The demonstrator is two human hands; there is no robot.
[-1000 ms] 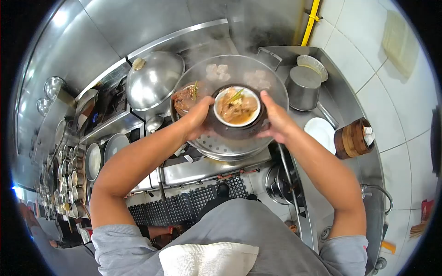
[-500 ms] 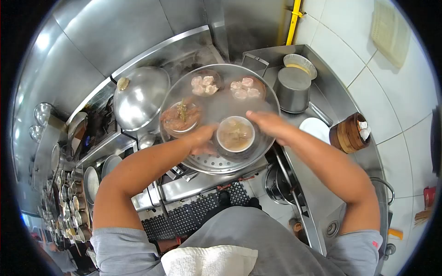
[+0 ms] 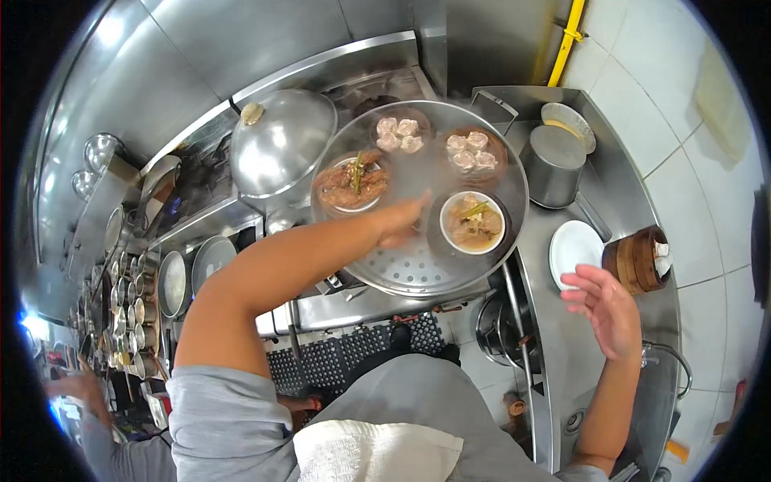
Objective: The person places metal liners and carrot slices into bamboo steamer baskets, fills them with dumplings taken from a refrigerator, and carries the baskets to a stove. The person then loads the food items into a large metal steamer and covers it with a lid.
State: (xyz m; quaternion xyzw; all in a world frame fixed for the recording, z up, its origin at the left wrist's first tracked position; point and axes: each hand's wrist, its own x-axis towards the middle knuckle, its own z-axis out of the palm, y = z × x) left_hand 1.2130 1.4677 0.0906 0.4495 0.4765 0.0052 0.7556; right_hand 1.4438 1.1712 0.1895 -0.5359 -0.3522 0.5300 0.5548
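Left hand: centre of frame, over the steamer tray, fingers pointing toward the upper right. Motion blur; cannot tell how wide the fingers are. Tips just beside the white bowl; contact cannot be judged.

Right hand: right of frame, raised over the metal counter, fingers extended and slightly apart, thumb not clearly seen. Nearest items: white plate and wooden basket.

White bowl: right part of the steamer tray, upright, containing pale pieces in brown liquid with a green strip on top. Same tray: bowl of brown meat at left, dumplings at top, second dumpling group at upper right. Steam blurs the tray's middle.

Farther out: domed lid upper left of the tray; pot upper right, handle pointing down and right. Lower centre: white towel against the grey clothing. Far lower left: another person's hand, blurred.
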